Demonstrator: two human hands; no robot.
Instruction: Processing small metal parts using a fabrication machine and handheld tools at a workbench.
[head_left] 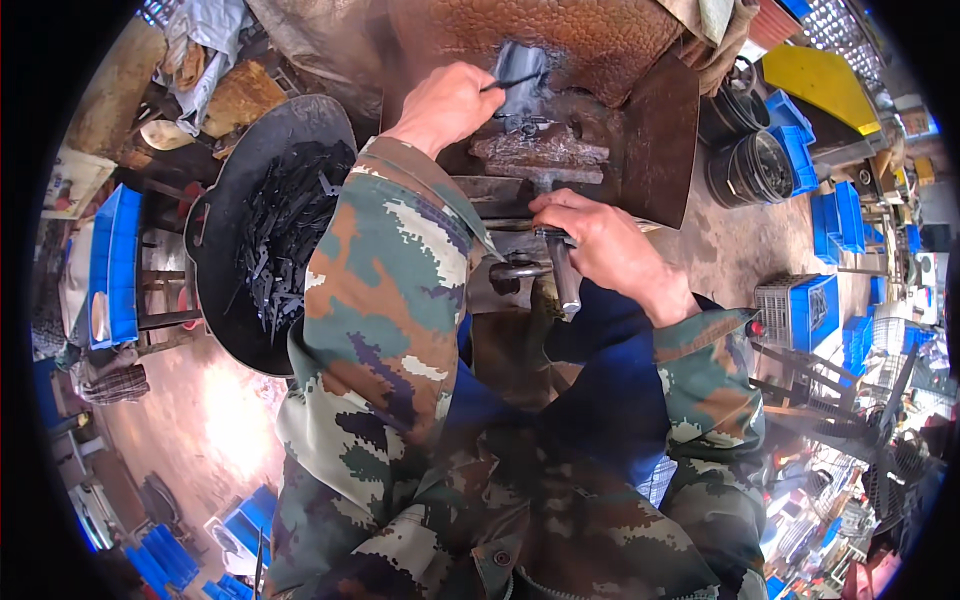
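My left hand (452,100) reaches forward with its fingers closed on a thin dark metal strip (518,80). The strip points right, in front of a shiny, blurred grey-white patch (524,66) that could be a turning wheel or running water. Below it lies a wet, rust-brown metal block (540,152) inside the machine's housing. Closer to my body, my right hand (608,245) is wrapped round a metal handle (564,280), a round bar whose bright end sticks out under the fingers. A dark metal ring-like fitting (518,271) sits just left of this handle.
At my left stands a wide black pan (335,118) heaped with dark metal strips (290,230). A brown metal side plate (662,140) borders the machine on the right. Black buckets (750,168) and blue crates (815,310) stand farther right; another blue crate (116,265) is far left.
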